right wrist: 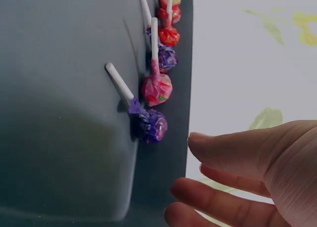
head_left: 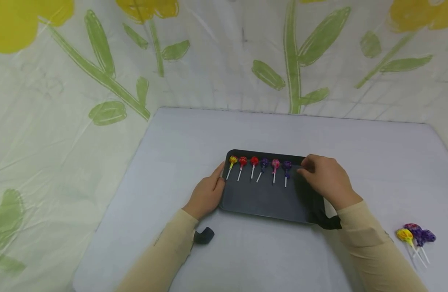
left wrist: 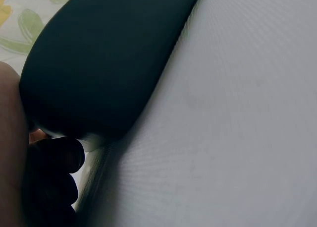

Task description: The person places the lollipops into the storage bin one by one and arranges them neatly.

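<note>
Steadying the tray point(head_left: 260, 200), it seems, the left hand point(head_left: 205, 195) grips its left edge; the right hand point(head_left: 329, 178), fingers loosely parted and holding nothing, hovers by the far right corner. Six lollipops point(head_left: 275, 163) line the far side, heads at the rim (perhaps to keep the row even); three others point(head_left: 415, 232) lie on the table point(head_left: 253, 259), right.
</note>
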`<state>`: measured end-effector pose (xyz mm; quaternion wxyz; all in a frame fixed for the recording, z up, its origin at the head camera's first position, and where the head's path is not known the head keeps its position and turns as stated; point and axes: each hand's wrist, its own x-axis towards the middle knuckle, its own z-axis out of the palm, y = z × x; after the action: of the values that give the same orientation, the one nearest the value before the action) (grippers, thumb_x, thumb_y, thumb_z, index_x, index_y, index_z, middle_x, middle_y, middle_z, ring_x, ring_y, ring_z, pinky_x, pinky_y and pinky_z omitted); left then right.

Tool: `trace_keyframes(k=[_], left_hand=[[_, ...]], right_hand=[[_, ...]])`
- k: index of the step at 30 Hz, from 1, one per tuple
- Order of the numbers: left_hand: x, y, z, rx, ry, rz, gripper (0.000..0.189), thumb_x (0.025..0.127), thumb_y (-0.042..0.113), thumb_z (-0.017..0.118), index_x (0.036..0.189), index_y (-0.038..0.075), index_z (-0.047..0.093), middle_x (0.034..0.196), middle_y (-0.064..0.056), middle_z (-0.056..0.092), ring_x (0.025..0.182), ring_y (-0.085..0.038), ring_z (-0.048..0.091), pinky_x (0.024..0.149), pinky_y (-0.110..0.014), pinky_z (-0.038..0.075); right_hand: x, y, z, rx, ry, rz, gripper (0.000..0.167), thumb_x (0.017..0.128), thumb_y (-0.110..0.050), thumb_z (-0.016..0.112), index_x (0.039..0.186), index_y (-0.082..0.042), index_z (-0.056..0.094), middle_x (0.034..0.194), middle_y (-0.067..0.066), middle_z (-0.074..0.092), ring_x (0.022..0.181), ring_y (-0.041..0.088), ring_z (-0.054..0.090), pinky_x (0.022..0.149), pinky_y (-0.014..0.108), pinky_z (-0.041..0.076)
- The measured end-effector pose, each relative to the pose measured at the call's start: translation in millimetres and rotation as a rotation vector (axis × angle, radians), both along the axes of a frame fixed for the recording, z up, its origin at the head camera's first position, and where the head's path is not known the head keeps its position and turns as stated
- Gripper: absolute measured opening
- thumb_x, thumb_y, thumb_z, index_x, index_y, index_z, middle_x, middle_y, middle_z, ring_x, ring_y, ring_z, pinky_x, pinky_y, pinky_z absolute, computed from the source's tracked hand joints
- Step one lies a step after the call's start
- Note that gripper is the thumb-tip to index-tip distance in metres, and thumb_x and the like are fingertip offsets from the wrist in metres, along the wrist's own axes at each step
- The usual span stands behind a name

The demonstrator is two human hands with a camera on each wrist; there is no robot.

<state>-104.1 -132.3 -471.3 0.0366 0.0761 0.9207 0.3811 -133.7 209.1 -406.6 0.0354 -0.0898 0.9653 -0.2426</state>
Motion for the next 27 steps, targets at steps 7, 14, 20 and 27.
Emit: trace_keyframes(k=[7,14,20,27], left_hand=[[-0.9,0.0,0.2,0.002,0.007,-0.006,0.058,0.107,0.023,0.038,0.164,0.014,0.038,0.061,0.005,0.038,0.061,-0.017,0.046,0.077,-0.041,0.046],[-0.5,0.4,-0.3,0.001,0.005,-0.008,0.058,0.107,0.022,0.037,0.164,0.014,0.038,0.061,0.005,0.038,0.057,-0.015,0.040,0.073,-0.040,0.044],[-0.3,0.4,0.3,0.004,0.010,-0.006,0.058,0.107,0.023,0.037,0.164,0.013,0.038,0.061,0.005,0.038,0.058,-0.016,0.041,0.073,-0.040,0.045],[-0.5,0.4,-0.4,-0.002,0.006,0.004,0.058,0.107,0.023,0.038,0.164,0.014,0.039,0.062,0.004,0.038,0.060,-0.016,0.044,0.073,-0.040,0.044]], right_hand=[[4.9,4.2,1.1,0.004,-0.003,-0.007,0.027,0.098,-0.026,0.072,0.111,-0.003,0.074,0.102,0.015,0.075,0.092,0.033,0.069,0.076,0.053,0.053],[12.8,9.1,2.3,0.005,0.002,-0.017,0.028,0.098,-0.028,0.072,0.112,-0.003,0.074,0.102,0.015,0.075,0.091,0.031,0.069,0.074,0.051,0.053],[17.7,11.6,4.8,0.013,0.006,-0.015,0.030,0.098,-0.030,0.073,0.111,-0.004,0.074,0.099,0.012,0.074,0.086,0.028,0.067,0.070,0.048,0.052],[23.5,16.6,4.5,0.009,0.019,-0.011,0.028,0.097,-0.031,0.073,0.110,-0.006,0.075,0.099,0.012,0.075,0.087,0.028,0.067,0.069,0.046,0.051]])
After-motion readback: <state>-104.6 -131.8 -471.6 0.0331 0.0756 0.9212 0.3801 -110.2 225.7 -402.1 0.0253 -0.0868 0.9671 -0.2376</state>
